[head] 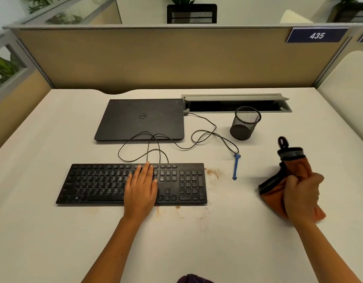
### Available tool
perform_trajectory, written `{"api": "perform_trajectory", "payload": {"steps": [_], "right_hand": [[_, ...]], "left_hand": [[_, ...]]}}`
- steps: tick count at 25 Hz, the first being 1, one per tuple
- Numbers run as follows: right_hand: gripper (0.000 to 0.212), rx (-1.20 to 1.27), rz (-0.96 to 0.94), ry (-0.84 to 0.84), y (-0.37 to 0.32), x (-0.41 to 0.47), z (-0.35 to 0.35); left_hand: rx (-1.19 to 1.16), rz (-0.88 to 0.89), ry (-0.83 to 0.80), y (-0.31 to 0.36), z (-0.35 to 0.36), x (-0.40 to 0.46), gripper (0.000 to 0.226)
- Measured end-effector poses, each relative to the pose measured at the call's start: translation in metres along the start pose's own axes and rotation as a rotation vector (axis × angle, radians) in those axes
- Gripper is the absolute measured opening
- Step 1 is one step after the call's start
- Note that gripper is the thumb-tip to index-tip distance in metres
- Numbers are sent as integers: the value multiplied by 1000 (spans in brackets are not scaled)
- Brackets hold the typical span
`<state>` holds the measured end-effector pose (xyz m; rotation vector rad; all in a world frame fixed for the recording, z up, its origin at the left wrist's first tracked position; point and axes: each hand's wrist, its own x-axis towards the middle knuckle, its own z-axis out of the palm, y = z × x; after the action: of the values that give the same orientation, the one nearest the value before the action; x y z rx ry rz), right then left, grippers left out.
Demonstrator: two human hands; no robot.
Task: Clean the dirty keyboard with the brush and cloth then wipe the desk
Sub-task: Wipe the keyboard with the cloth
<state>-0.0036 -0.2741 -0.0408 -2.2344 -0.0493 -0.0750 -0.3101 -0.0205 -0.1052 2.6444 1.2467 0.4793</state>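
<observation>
The left hand [141, 185] lies flat on the keyboard [131, 183], fingers straight and close together, palm down over the keys right of the letter block, fingertips reaching the top row. The right hand [302, 196] is curled tight around an orange cloth [278, 180] with a dark grey hem, holding it bunched above the desk [54, 231], well to the right of the keyboard.

Brown crumbs [215, 173] lie on the desk between the two hands, just off the keyboard's right end, with more along its near edge below the left hand. A small blue brush [235, 167] lies beyond the crumbs, left of the cloth and apart from it.

Farther off, past the left hand, the keyboard's cable [205, 131] loops toward a closed laptop [143, 118]. A black mesh cup [245, 123] stands beyond the brush.
</observation>
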Motion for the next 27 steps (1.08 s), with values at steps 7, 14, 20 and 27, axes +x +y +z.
{"api": "perform_trajectory", "payload": {"steps": [7, 14, 20, 27], "right_hand": [[36, 163, -330, -274, -113, -54, 34], [43, -331, -574, -532, -137, -147, 116], [59, -468, -404, -432, -120, -179, 144], [45, -287, -403, -318, -132, -222, 167]], "left_hand": [[-94, -34, 53, -4, -8, -5, 57], [-47, -260, 217, -111, -62, -12, 56], [64, -385, 119, -245, -102, -29, 54], [34, -257, -20, -301, -106, -55, 46]]}}
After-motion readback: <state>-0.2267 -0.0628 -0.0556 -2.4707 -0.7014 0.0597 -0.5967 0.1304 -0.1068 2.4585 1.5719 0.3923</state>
